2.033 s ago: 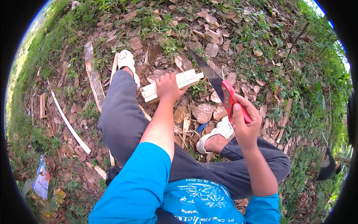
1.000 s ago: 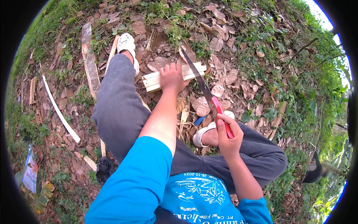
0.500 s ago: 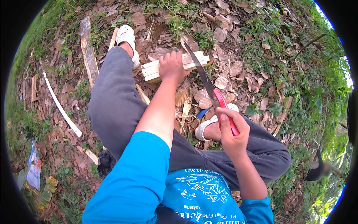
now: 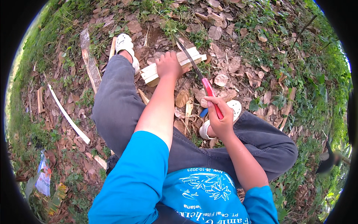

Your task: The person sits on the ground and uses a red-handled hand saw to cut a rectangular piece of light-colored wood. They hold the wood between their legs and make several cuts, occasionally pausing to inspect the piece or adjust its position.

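Observation:
My left hand [image 4: 169,66] is closed over the middle of a bundle of pale wooden strips [image 4: 152,72], which lies slantwise low over the leafy ground. The strips' right ends are uneven, and the palm side of that hand is hidden. A folding-type pruning saw with a red handle [image 4: 208,86] is gripped in my right hand [image 4: 220,116], fingers wrapped round the handle's lower part. Its dark blade [image 4: 188,55] runs up and left across the strips, just right of my left hand, its tip beyond their far edge. Whether the teeth have cut in cannot be made out.
My white clogs [image 4: 125,44] flank the wood. A rough board [image 4: 89,59] and a curved pale strip [image 4: 69,116] lie to the left. A blue object [image 4: 203,112] sits by the right foot. A plastic packet [image 4: 43,177] is at lower left; leaves and grass surround me.
My right hand has pushed the saw forward and left, so more blade extends past the strips. My left hand stays on the bundle, which now looks more tilted. The view has shifted slightly.

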Available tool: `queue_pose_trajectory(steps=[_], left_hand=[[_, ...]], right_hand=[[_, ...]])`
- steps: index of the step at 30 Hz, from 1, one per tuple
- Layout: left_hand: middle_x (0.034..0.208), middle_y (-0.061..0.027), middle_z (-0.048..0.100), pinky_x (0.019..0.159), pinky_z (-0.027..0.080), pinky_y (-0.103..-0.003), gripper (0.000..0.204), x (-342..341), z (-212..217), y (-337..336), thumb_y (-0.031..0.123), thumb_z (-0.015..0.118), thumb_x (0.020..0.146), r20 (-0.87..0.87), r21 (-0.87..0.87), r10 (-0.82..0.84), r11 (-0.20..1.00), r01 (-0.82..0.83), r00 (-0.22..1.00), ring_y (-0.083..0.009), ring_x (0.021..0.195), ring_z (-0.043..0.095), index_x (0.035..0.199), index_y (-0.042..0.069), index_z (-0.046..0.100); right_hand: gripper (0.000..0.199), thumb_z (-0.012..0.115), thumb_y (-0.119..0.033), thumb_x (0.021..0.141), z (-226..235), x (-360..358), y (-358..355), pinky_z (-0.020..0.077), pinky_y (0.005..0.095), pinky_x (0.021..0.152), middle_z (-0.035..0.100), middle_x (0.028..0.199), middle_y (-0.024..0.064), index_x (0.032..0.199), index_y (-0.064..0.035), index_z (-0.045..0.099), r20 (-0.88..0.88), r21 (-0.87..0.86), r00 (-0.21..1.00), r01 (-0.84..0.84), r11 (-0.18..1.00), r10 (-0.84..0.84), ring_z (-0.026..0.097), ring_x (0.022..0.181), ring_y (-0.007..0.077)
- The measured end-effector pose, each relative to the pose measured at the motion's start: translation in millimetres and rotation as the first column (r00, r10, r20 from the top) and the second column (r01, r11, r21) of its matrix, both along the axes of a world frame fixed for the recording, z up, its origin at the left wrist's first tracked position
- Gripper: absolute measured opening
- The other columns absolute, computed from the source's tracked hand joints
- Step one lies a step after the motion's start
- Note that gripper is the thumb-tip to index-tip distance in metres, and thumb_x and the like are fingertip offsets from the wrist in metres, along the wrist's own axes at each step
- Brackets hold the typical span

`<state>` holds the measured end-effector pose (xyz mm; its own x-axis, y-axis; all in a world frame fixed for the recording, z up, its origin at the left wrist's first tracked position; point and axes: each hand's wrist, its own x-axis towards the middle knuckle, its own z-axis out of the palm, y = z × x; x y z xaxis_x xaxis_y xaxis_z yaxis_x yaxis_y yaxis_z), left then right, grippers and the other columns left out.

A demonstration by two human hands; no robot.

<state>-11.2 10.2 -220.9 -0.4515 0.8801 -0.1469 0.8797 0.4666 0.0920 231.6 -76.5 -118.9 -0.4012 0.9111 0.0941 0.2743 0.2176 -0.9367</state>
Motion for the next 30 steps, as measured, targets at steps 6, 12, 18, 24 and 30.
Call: queue_pose_trajectory(steps=[6,12,18,24,30], left_hand=[[0.144,-0.0095,0.06,0.113,0.039,-0.045,0.102,-25.6,17.6,26.4,0.065,0.09,0.063,0.134,-0.174,0.027,0.985,-0.003,0.991,-0.027,0.134,0.056,0.141,0.009,0.055],[0.141,-0.0111,0.064,0.11,0.044,-0.048,0.1,-41.4,10.3,36.4,0.064,0.09,0.062,0.199,-0.195,0.016,0.98,0.024,0.98,-0.029,0.13,0.061,0.14,0.01,0.057],[0.137,-0.0101,0.062,0.11,0.042,-0.043,0.097,-41.7,-1.6,25.6,0.065,0.087,0.066,0.093,-0.1,-0.135,0.985,0.144,0.987,-0.0265,0.131,0.057,0.141,0.01,0.056],[0.137,-0.0103,0.062,0.109,0.042,-0.042,0.099,-45.8,-10.1,29.5,0.068,0.085,0.066,0.077,-0.086,-0.124,0.988,0.131,0.989,-0.0265,0.13,0.058,0.141,0.008,0.057],[0.136,-0.0136,0.066,0.105,0.049,-0.044,0.105,-52.3,1.5,40.1,0.071,0.087,0.058,0.226,-0.171,-0.114,0.973,0.154,0.968,-0.03,0.127,0.062,0.136,0.006,0.061]], right_hand=[[0.019,0.063,-0.003,0.101,-45.8,12.4,2.3,0.0481,0.0244,0.078,0.07,0.1,0.005,0.117,-0.0038,0.071,-0.013,-0.124,0.997,-0.071,0.99,0.07,0.062,0.087,0.009],[0.021,0.062,-0.003,0.1,-25.0,-3.7,17.3,0.0482,0.0238,0.074,0.069,0.094,0.0019,0.118,-0.0055,0.072,-0.005,-0.238,1.0,-0.03,0.971,0.03,0.06,0.081,0.0071],[0.017,0.061,-0.001,0.1,47.2,24.6,-6.8,0.0491,0.0232,0.077,0.073,0.1,0.0066,0.113,-0.0024,0.073,0.089,-0.255,0.993,-0.047,0.966,0.072,0.063,0.085,0.0079],[0.015,0.062,0.003,0.098,73.4,51.0,-37.6,0.0509,0.0249,0.082,0.075,0.101,0.0114,0.109,0.0016,0.072,0.08,-0.28,0.996,0.045,0.959,-0.023,0.069,0.091,0.0121],[0.015,0.063,0.003,0.097,62.6,32.8,-24.0,0.0522,0.0268,0.087,0.076,0.102,0.0122,0.109,0.0031,0.072,0.016,-0.21,0.995,0.096,0.973,-0.095,0.07,0.095,0.0145]])
